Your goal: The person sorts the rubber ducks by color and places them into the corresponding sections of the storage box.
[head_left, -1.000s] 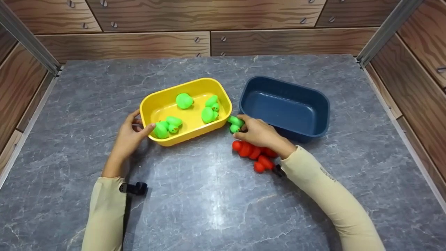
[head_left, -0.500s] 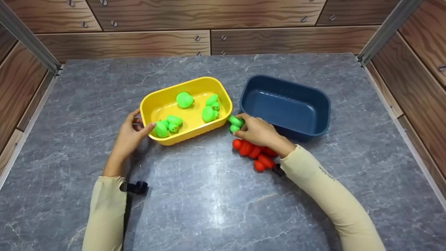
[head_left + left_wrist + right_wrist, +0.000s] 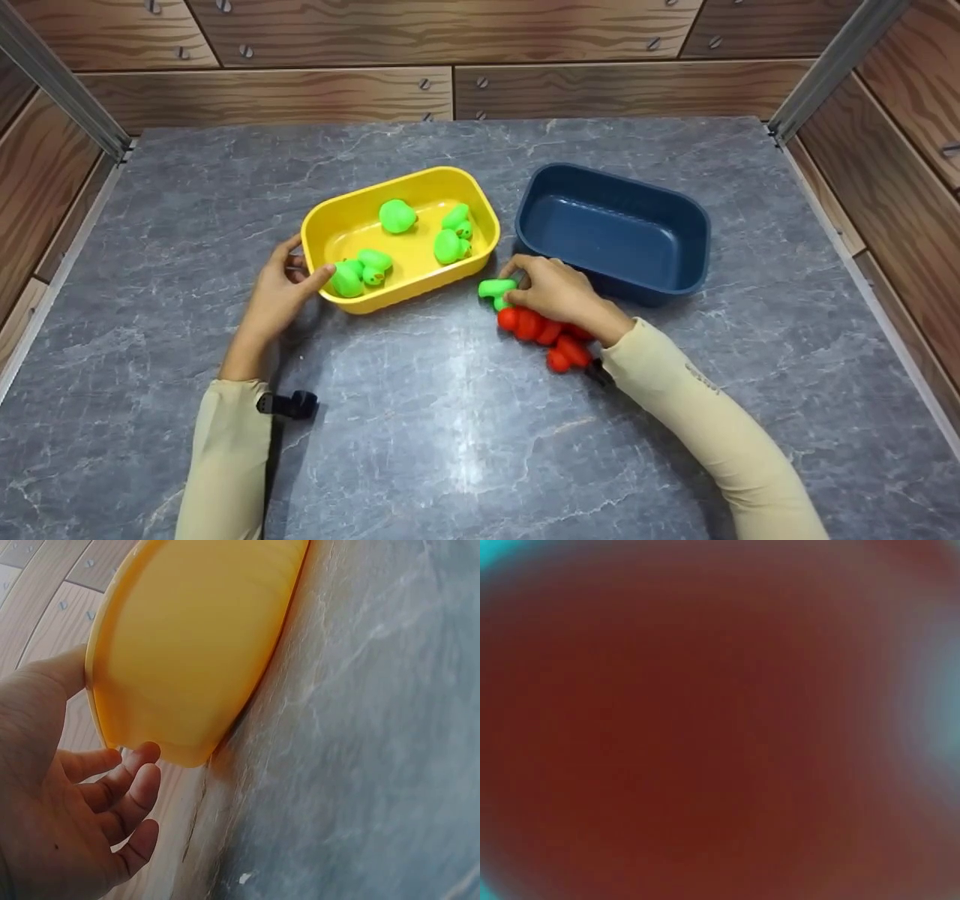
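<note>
My left hand (image 3: 279, 289) grips the left end of a yellow bin (image 3: 401, 289), thumb at the rim and fingers against the outside wall. The left wrist view shows the same hand (image 3: 82, 780) at the bin's wall (image 3: 180, 652). Several green rubber ducks (image 3: 397, 216) lie in the bin. Between the two bins, my right hand (image 3: 553, 289) pinches another green rubber duck (image 3: 495, 288) between thumb and fingers. Just below that hand is a cluster of red rubber ducks (image 3: 529, 324), partly hidden by it. The right wrist view is only a red blur.
A dark blue bin (image 3: 600, 232) stands right of the yellow one, behind my right hand. One more red duck (image 3: 570, 352) lies beside my right sleeve. Wood-patterned panels (image 3: 450, 94) bound the grey marbled table (image 3: 420, 435) at the back and sides.
My right hand has drawn the green duck slightly toward me, away from the yellow bin's corner, and the duck has turned. The left hand and both bins have stayed put.
</note>
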Demonstrator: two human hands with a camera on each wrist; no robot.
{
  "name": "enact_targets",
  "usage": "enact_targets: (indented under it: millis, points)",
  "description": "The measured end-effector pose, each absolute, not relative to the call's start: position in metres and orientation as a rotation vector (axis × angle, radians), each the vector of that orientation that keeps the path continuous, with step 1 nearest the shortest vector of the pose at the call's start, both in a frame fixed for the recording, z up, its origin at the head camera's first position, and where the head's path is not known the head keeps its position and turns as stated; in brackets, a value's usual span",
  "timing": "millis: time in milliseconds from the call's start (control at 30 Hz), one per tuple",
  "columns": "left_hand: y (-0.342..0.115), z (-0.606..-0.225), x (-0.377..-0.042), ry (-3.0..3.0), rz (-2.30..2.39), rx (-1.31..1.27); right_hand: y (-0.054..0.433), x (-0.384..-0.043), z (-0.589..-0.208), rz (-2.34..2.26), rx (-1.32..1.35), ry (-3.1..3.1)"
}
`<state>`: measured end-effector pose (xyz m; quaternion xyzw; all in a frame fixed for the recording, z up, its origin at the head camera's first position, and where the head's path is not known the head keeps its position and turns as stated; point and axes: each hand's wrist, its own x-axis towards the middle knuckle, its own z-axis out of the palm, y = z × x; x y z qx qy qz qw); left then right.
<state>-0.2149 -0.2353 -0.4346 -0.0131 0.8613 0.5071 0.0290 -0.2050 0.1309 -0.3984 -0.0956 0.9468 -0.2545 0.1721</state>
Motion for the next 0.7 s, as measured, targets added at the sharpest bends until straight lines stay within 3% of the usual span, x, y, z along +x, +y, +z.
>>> enact_targets:
  millis: [700]
  points:
    - [-0.236, -0.435, -0.216, 2.678, 1.529, -0.052, 0.136, -0.198, -0.389, -0.994, -0.327, 2.626]
